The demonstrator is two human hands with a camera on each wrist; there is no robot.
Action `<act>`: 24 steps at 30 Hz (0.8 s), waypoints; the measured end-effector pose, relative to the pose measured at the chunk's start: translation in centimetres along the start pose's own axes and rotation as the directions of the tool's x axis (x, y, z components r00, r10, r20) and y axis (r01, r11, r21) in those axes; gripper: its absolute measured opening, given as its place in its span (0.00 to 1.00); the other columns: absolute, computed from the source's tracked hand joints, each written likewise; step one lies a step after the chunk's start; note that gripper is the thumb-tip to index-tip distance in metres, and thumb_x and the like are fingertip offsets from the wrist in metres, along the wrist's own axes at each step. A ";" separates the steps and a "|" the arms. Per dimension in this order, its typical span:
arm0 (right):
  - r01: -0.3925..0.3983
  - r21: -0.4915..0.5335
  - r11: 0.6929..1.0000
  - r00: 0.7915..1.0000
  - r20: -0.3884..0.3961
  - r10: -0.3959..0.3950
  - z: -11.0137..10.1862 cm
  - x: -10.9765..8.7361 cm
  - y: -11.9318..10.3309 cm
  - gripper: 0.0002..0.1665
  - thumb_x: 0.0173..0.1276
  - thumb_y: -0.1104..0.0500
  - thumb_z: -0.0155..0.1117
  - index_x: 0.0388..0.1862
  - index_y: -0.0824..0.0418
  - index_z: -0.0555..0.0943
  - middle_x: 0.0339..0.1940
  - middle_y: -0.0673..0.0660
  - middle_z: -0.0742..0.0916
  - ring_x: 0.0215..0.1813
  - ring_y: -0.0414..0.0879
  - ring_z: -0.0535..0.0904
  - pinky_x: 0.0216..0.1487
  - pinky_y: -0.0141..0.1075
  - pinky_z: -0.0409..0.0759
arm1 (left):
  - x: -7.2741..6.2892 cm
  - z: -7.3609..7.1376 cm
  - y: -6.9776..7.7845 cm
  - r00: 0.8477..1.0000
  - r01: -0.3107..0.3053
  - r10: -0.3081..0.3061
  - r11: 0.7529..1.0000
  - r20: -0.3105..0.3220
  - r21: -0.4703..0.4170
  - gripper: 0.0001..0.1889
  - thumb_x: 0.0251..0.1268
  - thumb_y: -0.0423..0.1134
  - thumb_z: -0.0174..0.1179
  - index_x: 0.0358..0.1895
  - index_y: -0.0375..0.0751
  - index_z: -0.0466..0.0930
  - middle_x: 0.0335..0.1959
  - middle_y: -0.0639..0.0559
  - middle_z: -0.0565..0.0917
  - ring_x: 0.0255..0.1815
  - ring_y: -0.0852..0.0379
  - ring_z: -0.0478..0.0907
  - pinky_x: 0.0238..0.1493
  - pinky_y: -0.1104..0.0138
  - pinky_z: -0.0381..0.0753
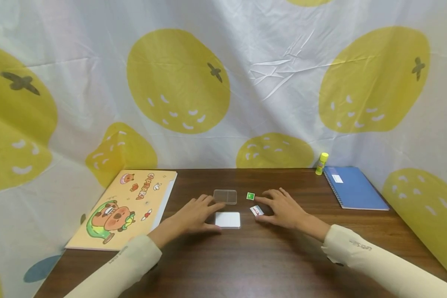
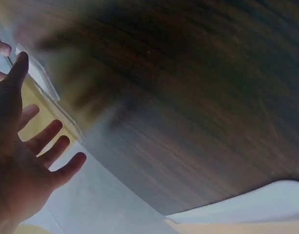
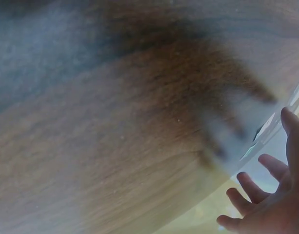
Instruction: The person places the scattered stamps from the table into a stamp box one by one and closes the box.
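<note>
In the head view, my left hand spreads its fingers beside a clear flat case with a white insert. Its thumb tip reaches that case's left edge; whether it touches is unclear. Just beyond the index finger lies a clear, see-through case or lid. My right hand has its fingers apart. Its index fingertip is by a small green square with a white border, and its thumb is at a small white, blue and red picture piece. Both wrist views show spread fingers holding nothing.
On the left lies a large orange cartoon folder. A yellow glue stick stands at the back right, beside a blue spiral notebook. A fruit-print curtain encloses the dark wooden table at the back and sides.
</note>
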State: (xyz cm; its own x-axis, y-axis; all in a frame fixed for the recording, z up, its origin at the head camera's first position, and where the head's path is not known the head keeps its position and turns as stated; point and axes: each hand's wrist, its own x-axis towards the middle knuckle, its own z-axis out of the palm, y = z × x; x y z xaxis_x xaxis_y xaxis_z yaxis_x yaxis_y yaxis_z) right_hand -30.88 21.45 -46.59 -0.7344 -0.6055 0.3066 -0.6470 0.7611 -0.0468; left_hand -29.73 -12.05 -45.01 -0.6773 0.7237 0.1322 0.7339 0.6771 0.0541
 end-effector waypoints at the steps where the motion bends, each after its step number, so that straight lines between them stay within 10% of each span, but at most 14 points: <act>1: 0.006 0.001 1.000 1.000 -0.002 -0.006 0.1 0.0 0.0 0.40 0.65 0.36 0.73 0.68 0.59 0.82 0.59 0.65 0.84 0.64 0.61 0.78 0.69 0.65 0.67 | 0.0 0.0 0.1 1.000 -0.001 0.001 1.000 -0.001 -0.018 0.41 0.64 0.66 0.66 0.75 0.47 0.73 0.61 0.43 0.77 0.65 0.44 0.72 0.55 0.48 0.76; 8: 0.008 0.042 0.999 1.000 0.023 -0.009 0.1 0.2 -0.3 0.35 0.67 0.41 0.73 0.66 0.60 0.83 0.52 0.61 0.86 0.51 0.55 0.82 0.49 0.50 0.81 | 0.1 0.4 0.2 1.000 -0.022 0.019 0.992 -0.021 -0.128 0.35 0.65 0.59 0.70 0.69 0.43 0.79 0.52 0.48 0.79 0.53 0.50 0.74 0.48 0.56 0.76; 24: -0.042 0.136 0.990 0.997 0.072 0.032 0.2 0.5 -0.3 0.25 0.68 0.46 0.75 0.55 0.62 0.88 0.50 0.59 0.85 0.48 0.49 0.80 0.45 0.43 0.82 | 0.7 1.1 -0.4 0.999 0.040 -0.040 0.956 0.005 -0.291 0.28 0.63 0.53 0.74 0.62 0.43 0.85 0.50 0.48 0.81 0.51 0.51 0.74 0.51 0.53 0.74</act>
State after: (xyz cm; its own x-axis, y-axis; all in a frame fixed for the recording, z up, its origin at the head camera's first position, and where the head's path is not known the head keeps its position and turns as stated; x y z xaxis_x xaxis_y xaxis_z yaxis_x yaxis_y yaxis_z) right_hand -31.06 20.84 -46.62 -0.7678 -0.5958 0.2354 -0.6375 0.7472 -0.1881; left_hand -30.55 -11.67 -46.00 -0.7066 0.6965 0.1246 0.6891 0.6374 0.3448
